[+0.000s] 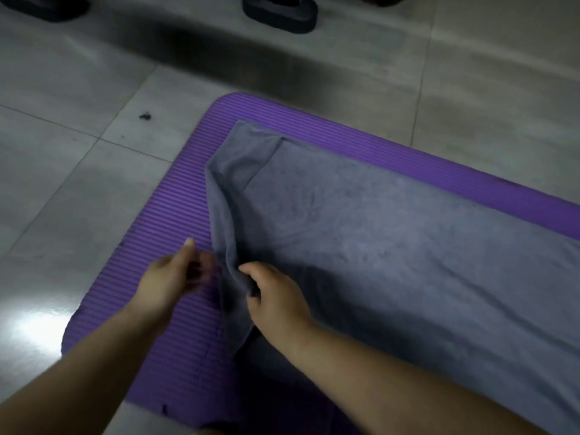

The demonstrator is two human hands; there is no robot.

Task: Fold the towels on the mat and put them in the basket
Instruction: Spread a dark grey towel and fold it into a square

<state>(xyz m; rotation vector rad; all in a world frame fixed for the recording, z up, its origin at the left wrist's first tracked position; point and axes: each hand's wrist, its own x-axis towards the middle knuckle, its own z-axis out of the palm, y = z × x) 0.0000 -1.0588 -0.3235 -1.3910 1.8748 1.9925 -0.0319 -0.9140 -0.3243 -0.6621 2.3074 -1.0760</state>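
On the mat [175, 215], right hand [276, 296] pinches towel [392, 240] edge.

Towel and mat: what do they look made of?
Towel: soft grey cloth, likely microfibre or terry; matte, it creases and drapes where the right hand pinches it. Mat: purple foam, probably; fine ribs, rounded corner.

left hand [171, 279] open and blurred, right hand [276, 295] pinching closed
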